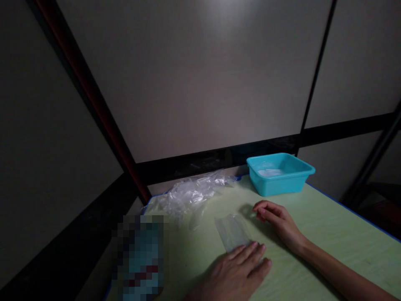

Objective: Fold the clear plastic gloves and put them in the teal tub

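Observation:
My left hand (233, 271) lies flat, palm down, over the near end of a clear plastic bag (232, 230) on the table. Its fingers are stretched out, and the bag's far end shows beyond them, flat and slightly wrinkled. To the right, my right hand (277, 219) is just above the tabletop with loosely bent fingers. I see nothing in it, and it is apart from the bag. A crumpled heap of clear plastic bags (194, 192) lies at the table's back left edge.
The light green table (326, 234) has a blue edge. A turquoise basin (278, 182) stands at its back right, with something whitish inside. A pixelated patch (142, 259) covers the left edge. Behind the table rise large grey panels (213, 83) with dark frames.

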A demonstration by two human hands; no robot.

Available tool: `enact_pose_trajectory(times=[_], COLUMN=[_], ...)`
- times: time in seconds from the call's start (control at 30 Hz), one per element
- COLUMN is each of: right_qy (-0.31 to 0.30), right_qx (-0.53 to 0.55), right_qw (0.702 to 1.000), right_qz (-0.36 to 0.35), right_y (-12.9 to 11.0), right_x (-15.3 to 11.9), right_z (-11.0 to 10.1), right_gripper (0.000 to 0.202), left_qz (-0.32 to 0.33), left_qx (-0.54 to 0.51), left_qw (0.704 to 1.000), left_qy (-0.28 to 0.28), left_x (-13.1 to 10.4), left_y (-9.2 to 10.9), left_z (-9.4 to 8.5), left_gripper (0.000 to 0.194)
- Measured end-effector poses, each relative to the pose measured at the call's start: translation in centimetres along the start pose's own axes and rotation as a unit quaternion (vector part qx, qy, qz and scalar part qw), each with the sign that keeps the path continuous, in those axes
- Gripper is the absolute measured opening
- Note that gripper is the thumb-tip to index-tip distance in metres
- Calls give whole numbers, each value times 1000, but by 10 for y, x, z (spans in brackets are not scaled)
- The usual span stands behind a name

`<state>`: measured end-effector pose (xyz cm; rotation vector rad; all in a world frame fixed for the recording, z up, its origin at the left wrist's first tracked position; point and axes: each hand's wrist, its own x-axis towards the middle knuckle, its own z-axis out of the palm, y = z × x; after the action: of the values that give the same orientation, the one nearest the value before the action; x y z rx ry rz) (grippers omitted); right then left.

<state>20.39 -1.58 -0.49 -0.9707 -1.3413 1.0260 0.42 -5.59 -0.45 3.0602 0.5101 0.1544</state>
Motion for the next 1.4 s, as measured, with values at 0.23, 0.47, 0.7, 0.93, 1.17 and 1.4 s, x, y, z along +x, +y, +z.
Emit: enact_pose_trajectory(times=[0.23, 0.47, 0.7, 0.93, 1.17, 1.4], right_qy=[4, -7, -10, 2, 18, -28], right_qx=[28, 35, 54, 63, 58, 1], right_qw=[999, 998, 997, 994, 995, 999], right_qz=[36, 49, 61, 85, 83, 32], right_y=[-3, -4, -3, -3, -5, -7], right_x=[-5, -8, -11, -11, -12, -12], right_z=[-1, 0, -2, -4, -5, 1], right_gripper=[19, 21, 17, 17, 19, 20], left_qz=[8, 26, -27, -51, -109, -137], left_qx=[49, 184, 229, 166, -47, -193], left_qw=[999, 972, 953, 972, 993, 969], left_qy=[21, 145, 196, 160, -6, 68], left_x=[1, 4, 4, -3, -6, -12], left_y=[2, 1, -3, -1, 7, 18], left_z=[-3, 9, 36, 35, 7, -22], left_gripper=[37, 36, 42, 43, 50, 90])
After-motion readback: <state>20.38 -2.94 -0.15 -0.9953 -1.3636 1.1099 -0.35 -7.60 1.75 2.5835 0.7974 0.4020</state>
